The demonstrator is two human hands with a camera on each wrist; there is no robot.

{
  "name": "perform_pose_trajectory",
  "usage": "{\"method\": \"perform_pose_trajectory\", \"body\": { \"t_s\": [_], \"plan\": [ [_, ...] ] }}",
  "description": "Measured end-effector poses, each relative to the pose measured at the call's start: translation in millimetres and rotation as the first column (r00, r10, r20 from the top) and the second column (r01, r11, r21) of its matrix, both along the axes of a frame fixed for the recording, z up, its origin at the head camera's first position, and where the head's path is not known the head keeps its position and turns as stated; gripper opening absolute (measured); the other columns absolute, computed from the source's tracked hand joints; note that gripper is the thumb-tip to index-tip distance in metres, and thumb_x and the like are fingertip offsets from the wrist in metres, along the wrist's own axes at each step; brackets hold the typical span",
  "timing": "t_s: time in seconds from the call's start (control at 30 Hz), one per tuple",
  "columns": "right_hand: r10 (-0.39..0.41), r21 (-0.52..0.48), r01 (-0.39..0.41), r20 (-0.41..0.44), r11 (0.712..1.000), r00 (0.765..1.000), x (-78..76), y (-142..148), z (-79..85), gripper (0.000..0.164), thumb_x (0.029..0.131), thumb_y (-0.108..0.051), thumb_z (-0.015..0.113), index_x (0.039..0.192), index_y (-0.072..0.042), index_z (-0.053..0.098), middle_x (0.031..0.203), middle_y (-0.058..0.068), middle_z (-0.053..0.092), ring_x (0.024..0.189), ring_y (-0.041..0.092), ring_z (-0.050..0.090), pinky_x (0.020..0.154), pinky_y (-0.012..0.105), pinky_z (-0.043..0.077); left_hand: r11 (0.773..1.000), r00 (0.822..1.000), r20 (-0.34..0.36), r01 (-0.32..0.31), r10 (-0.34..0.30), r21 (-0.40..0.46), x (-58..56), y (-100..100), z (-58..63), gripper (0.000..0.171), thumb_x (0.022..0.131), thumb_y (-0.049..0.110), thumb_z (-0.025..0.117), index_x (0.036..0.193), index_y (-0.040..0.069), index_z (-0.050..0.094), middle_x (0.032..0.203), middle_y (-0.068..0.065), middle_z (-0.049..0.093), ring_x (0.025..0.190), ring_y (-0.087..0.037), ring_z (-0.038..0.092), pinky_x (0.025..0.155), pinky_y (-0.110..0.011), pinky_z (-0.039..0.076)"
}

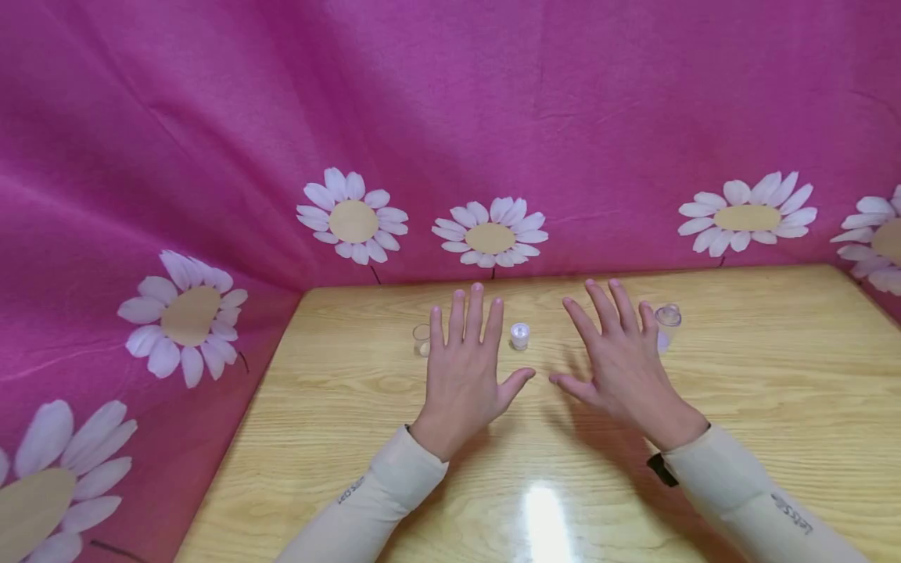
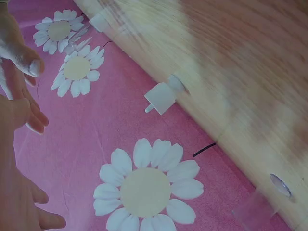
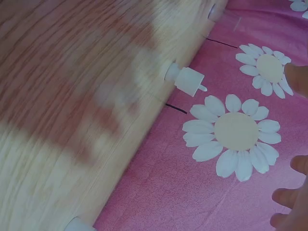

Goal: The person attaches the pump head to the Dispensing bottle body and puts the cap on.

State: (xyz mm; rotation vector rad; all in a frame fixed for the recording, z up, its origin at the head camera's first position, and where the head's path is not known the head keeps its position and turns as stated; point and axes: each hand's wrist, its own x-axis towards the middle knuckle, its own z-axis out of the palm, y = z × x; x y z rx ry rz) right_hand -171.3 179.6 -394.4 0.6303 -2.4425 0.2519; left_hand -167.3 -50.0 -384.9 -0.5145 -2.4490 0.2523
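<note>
Both hands are held over the table, palms down and fingers spread, with nothing in them. My left hand (image 1: 464,375) is between a small clear round container (image 1: 422,332), partly behind its fingers, and a small white cylinder (image 1: 520,336). My right hand (image 1: 622,363) overlaps part of a clear vessel (image 1: 669,315) with a knobbed top. In the left wrist view the white cylinder (image 2: 160,98) shows a thin nub on its top. It also appears in the right wrist view as a white cylinder (image 3: 189,81) near the table edge.
A light wooden table (image 1: 338,407) lies under the hands. Behind it and along its left side hangs a pink cloth (image 1: 450,102) printed with white daisies. Light glares off the table near its front.
</note>
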Motion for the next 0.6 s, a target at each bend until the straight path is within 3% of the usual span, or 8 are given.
{"method": "perform_pose_trajectory", "body": {
  "t_s": [0.17, 0.27, 0.43, 0.6],
  "plan": [
    [0.008, 0.008, -0.008, -0.007, 1.0, 1.0, -0.5, 0.6, 1.6, 0.093, 0.07, -0.055, 0.07, 0.145, -0.006, 0.043, 0.152, 0.027, 0.032, 0.142, 0.051, 0.023, 0.101, 0.072, 0.027, 1.0, 1.0, 0.021, 0.014, -0.014, 0.018, -0.7, 0.2, -0.4, 0.093, 0.087, 0.074, 0.048, 0.154, 0.011, 0.033, 0.163, -0.017, 0.027, 0.149, -0.036, 0.03, 0.118, -0.058, 0.028],
    [0.054, -0.032, -0.054, -0.002, 0.998, 0.999, -0.3, -0.1, 4.0, 0.081, 0.074, -0.043, 0.075, 0.138, -0.003, 0.049, 0.146, 0.026, 0.044, 0.139, 0.048, 0.034, 0.102, 0.068, 0.033, 0.993, 0.995, 0.053, 0.08, -0.085, 0.083, -1.3, 0.2, -0.6, 0.08, 0.089, 0.063, 0.056, 0.147, 0.01, 0.042, 0.156, -0.013, 0.04, 0.144, -0.032, 0.038, 0.117, -0.054, 0.033],
    [0.156, -0.133, -0.154, 0.002, 0.979, 0.988, 1.5, -2.3, 7.9, 0.047, 0.078, -0.024, 0.079, 0.116, 0.0, 0.064, 0.119, 0.017, 0.066, 0.117, 0.036, 0.059, 0.096, 0.055, 0.05, 0.943, 0.965, 0.055, 0.237, -0.256, 0.235, 0.2, -1.9, -1.5, 0.046, 0.09, 0.036, 0.068, 0.127, 0.009, 0.061, 0.132, -0.006, 0.062, 0.127, -0.026, 0.056, 0.11, -0.044, 0.044],
    [0.18, -0.149, -0.179, -0.008, 0.972, 0.984, 3.4, -2.1, 8.9, 0.036, 0.078, -0.02, 0.08, 0.108, -0.003, 0.067, 0.108, 0.012, 0.07, 0.104, 0.031, 0.065, 0.087, 0.049, 0.055, 0.912, 0.949, 0.019, 0.297, -0.315, 0.283, 1.9, -4.6, -3.3, 0.037, 0.089, 0.028, 0.07, 0.121, 0.009, 0.065, 0.123, -0.004, 0.067, 0.118, -0.021, 0.061, 0.106, -0.036, 0.047]
  ]
}}
